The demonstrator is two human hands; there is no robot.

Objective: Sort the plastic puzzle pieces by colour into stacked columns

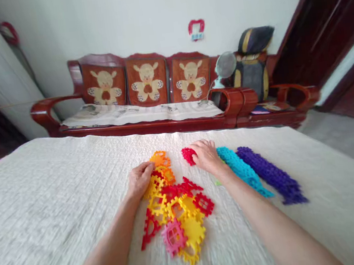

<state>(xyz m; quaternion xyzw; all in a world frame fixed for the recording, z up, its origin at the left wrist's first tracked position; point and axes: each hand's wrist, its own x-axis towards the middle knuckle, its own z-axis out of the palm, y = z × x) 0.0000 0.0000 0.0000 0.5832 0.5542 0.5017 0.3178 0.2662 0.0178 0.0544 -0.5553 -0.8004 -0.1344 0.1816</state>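
Note:
Toothed plastic building pieces in yellow, orange, red and pink lie in a loose pile [192, 230] on the cloth-covered surface. My left hand [140, 180] is at the pile's upper left, its fingers closed at the edge of an orange building piece [160, 158]. Beyond the pile on the right, my right hand [205, 155] has its fingers closed around red building pieces [188, 156], which stand together in a small group. Part of that red group is hidden by the fingers. A pink square piece [174, 237] lies at the near side of the pile.
Right of my right hand runs a row of light blue pieces [242, 167], with a purple row [270, 172] beside it. A bit of green shows near my right wrist. Past the white textured cloth [58, 200] stands a wooden bench [150, 128] with bear-patterned cushions.

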